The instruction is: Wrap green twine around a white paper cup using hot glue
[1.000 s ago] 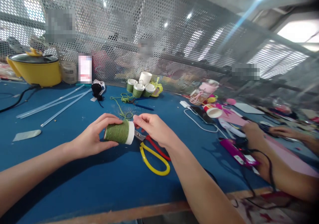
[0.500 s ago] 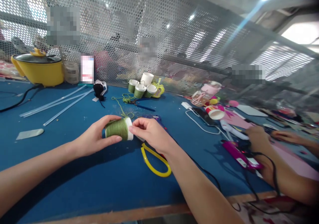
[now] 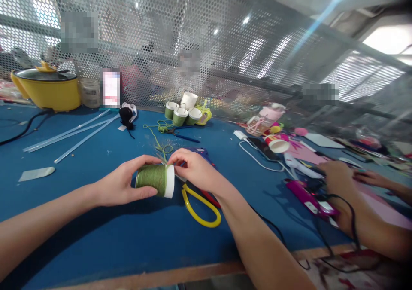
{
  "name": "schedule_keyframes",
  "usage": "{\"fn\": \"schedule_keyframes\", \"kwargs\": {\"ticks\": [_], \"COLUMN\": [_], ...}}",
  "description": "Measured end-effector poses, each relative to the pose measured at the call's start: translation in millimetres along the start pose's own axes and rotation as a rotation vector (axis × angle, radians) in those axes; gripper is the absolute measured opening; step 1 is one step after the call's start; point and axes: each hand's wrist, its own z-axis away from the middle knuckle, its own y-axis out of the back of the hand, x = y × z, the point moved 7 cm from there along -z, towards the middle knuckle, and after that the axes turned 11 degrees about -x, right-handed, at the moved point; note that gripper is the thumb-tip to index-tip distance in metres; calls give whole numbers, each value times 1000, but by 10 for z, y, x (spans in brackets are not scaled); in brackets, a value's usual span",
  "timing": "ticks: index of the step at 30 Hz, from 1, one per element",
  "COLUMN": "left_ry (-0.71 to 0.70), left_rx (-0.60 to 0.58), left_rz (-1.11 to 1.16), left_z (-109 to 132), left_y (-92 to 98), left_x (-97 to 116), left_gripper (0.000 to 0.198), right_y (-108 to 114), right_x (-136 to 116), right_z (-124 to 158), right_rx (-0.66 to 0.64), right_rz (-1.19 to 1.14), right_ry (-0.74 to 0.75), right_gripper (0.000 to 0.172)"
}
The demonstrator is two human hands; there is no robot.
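Note:
My left hand (image 3: 120, 180) is closed around a paper cup (image 3: 151, 180) wrapped in green yarn and lying on its side just above the table. The cup's bare white rim (image 3: 169, 181) points right. At the upper edge of that rim, my right hand (image 3: 189, 169) pinches the green yarn (image 3: 164, 152), its fingertips partly hidden. From there the strand runs back to a loose tangle on the table. Beneath my right hand lie scissors with a yellow handle (image 3: 206, 225), the blades mostly covered.
Several green-wrapped cups (image 3: 179, 117) and pliers (image 3: 183, 136) stand or lie behind. At left are clear glue sticks (image 3: 72, 132), a yellow electric pot (image 3: 48, 92) and a phone (image 3: 111, 88). A co-worker's arm (image 3: 350, 195) rests beside a purple power strip (image 3: 309, 199) at right.
The cup's rim end has tipped down and toward me in my left hand. My right fingers have shifted from the rim's side to its upper edge, at the yarn.

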Motion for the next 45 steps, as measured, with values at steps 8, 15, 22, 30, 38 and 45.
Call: {"fn": "schedule_keyframes", "kwargs": {"ticks": [8, 15, 22, 30, 38, 45], "left_ry": [-35, -142, -85, -12, 19, 50], "left_rx": [-47, -88, -58, 55, 126, 97], "left_rz": [23, -93, -165, -223, -293, -300], "left_z": [8, 46, -1, -14, -21, -36], "left_y": [-45, -127, -64, 25, 107, 140], "left_x": [5, 110, 117, 7, -35, -79], "left_gripper": [53, 62, 44, 43, 42, 45], "right_y": [135, 59, 18, 761, 590, 654], "right_x": [-4, -291, -148, 700, 1171, 935], "right_z": [8, -236, -430, 72, 230, 297], "right_rx": [-51, -23, -20, 321, 351, 418], "right_rz": [3, 112, 136, 196, 174, -59], "right_ry": [-49, 126, 30, -359, -492, -420], "right_gripper": [15, 17, 20, 12, 28, 22]}}
